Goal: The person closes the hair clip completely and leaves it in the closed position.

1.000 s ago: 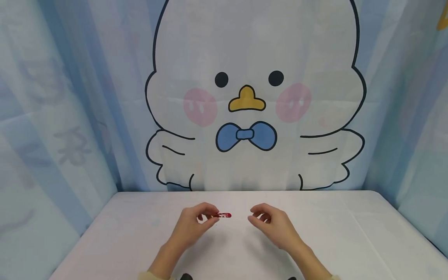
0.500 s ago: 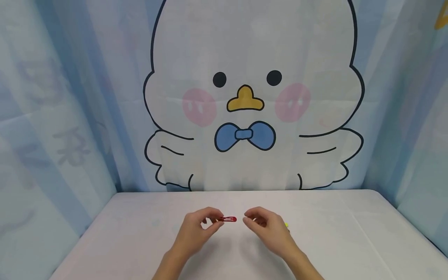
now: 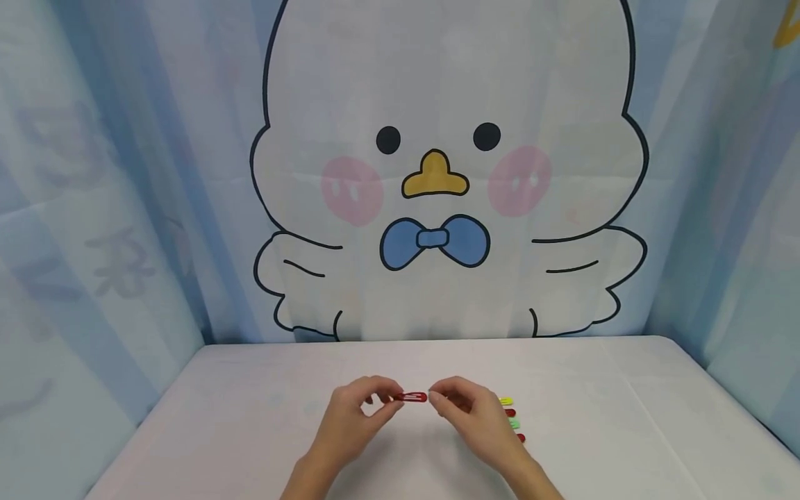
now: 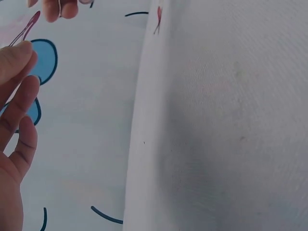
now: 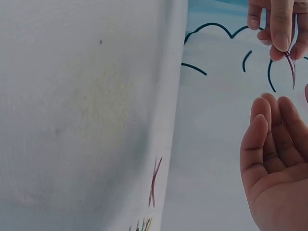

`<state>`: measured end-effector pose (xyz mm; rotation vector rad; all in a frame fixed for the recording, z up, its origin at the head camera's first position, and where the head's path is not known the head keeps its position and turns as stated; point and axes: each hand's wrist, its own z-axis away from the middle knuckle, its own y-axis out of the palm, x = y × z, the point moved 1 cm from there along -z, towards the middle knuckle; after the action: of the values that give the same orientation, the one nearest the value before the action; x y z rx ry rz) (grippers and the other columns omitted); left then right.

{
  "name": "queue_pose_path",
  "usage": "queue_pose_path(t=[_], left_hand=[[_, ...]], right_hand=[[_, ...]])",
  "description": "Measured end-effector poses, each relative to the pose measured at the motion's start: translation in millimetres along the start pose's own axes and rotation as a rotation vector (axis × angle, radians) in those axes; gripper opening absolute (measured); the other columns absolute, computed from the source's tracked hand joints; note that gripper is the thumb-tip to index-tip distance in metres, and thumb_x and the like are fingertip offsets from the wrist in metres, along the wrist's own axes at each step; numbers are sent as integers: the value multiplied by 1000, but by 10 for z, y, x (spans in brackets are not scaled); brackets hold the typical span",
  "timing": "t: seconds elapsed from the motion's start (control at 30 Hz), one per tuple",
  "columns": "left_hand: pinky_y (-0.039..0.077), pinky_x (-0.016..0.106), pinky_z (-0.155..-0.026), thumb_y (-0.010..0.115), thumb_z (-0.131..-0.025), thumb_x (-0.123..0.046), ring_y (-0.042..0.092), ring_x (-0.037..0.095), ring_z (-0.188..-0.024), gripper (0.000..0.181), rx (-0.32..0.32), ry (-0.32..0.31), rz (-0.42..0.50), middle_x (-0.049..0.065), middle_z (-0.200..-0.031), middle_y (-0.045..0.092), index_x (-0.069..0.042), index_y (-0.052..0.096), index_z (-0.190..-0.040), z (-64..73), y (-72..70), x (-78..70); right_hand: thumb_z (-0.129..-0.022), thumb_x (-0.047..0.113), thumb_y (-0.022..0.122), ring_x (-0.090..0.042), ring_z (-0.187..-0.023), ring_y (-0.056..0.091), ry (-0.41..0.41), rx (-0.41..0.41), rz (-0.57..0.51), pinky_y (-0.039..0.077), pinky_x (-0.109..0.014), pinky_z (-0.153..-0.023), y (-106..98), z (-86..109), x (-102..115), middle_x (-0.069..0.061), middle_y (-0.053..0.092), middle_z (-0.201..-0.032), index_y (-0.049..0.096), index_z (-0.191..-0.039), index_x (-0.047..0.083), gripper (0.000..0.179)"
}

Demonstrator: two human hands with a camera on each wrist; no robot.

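Observation:
My left hand [image 3: 353, 423] pinches a red snap hair clip [image 3: 412, 397] between thumb and fingertips, above the table. In the left wrist view the clip [image 4: 32, 21] points away from the thumb, its two arms spread apart. My right hand [image 3: 473, 422] is raised at the clip's free tip, fingers loosely bent. From the right wrist view, this hand [image 5: 279, 159] has nothing between its fingers, and a gap shows between it and the clip [image 5: 291, 70].
Several hair clips lie in a column beside my right hand: yellow [image 3: 506, 401], red [image 3: 510, 412], green [image 3: 514, 423] and another red. One more reddish clip [image 5: 154, 183] rests on the white table [image 3: 262, 403], apart from that row. A printed curtain [image 3: 437, 298] stands behind.
Both hands have come closer together and slightly nearer to me, the left carrying the red hair clip rightward. The row of clips beside the right hand has come into sight.

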<state>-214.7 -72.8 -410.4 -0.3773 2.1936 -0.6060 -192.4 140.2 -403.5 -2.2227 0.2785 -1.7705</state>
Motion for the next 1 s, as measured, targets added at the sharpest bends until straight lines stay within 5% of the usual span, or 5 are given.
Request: queue_pose_path(t=[0.57, 0.8, 1.0], left_hand=[[54, 32, -66, 85, -79, -1, 60, 4, -77, 26, -51, 187, -4, -15, -88, 69, -16, 74, -96, 42, 70, 0], [55, 36, -69, 83, -82, -2, 61, 8, -78, 24, -21, 63, 121, -12, -92, 70, -14, 74, -101, 55, 93, 6], [53, 31, -72, 81, -85, -6, 62, 18, -81, 20, 26, -59, 283, 2, -92, 72, -11, 74, -103, 58, 75, -22]], right_hand=[[-94, 21, 73, -16, -76, 59, -7, 35, -63, 49, -26, -67, 72, 17, -10, -2, 67, -85, 71, -95, 6, 15], [-92, 19, 76, -14, -74, 58, -26, 14, -52, 48, -25, -66, 58, 19, 6, -2, 66, -83, 70, -91, 6, 14], [-91, 17, 77, -14, -72, 57, -25, -2, -59, 47, -25, -64, 47, 16, 12, -3, 65, -81, 70, -90, 6, 14]])
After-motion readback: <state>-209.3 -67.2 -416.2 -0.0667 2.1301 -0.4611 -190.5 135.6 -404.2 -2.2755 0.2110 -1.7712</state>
